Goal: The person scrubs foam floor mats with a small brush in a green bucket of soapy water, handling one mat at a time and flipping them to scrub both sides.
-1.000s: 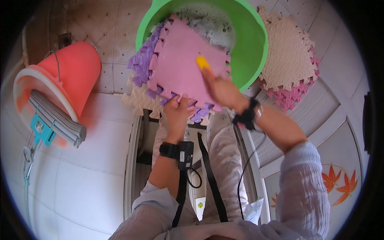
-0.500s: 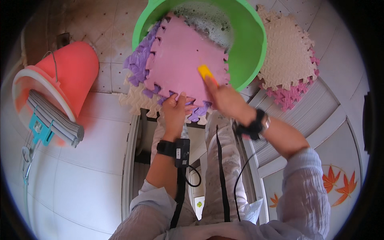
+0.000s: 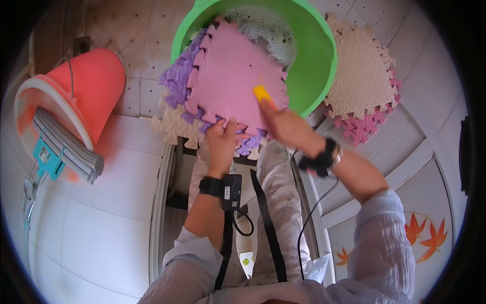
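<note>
Coral plastic forms the bucket lying tilted left of the green basin, its mouth facing the near side with the mop's grey head across it. Over the basin's near-left rim lies the pink mat, smooth face up, above a purple mat and a cream mat, probably so the pile gives it backing and drips fall inward. At the pink mat's near edge, the left hand has its fingers bent onto the border, seemingly to keep it from sliding. The right hand, over the basin's near side, has its fingers closed round a yellow tool, apparently for pressing down; blur hides its form. Right of the basin, a cream tile tops magenta tiles.

Counts: one bucket, one mop, one pink mat, one basin; how many purple, cream or magenta layers, I cannot tell.
</note>
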